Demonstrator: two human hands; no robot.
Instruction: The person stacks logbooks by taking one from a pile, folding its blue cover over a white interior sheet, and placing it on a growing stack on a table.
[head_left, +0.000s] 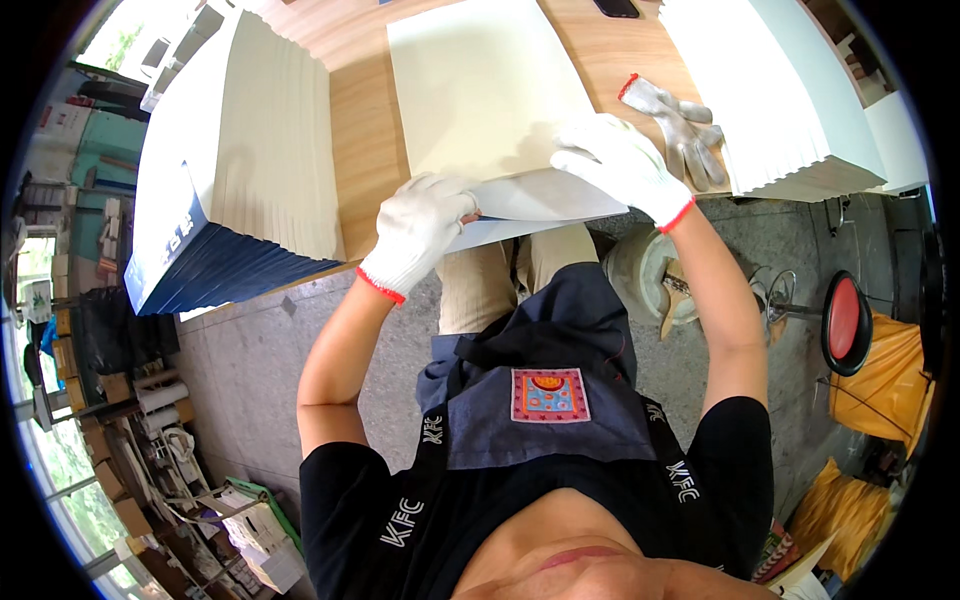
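Observation:
A large cream sheet (480, 90) lies on the table in front of me, its near edge raised in a pale grey-white flap (545, 196) that hangs slightly over the table's edge. My left hand (425, 222), in a white knit glove with a red cuff, is closed at the flap's left end, thumb against its edge. Wearing a matching glove, my right hand (622, 165) lies over the flap's right side, fingers stretched flat on the sheet; its palm is hidden. A spare, soiled glove (682, 130) rests on the table to the right.
Tall stacks of cream sheets, the left stack (275, 130) with dark blue lower edges and the right stack (760, 100), flank the wooden table (360, 130). A phone (617, 8) lies at the far edge. Below on the right stand a bucket (640, 270) with a brush (676, 300) and a red-topped stool (847, 322).

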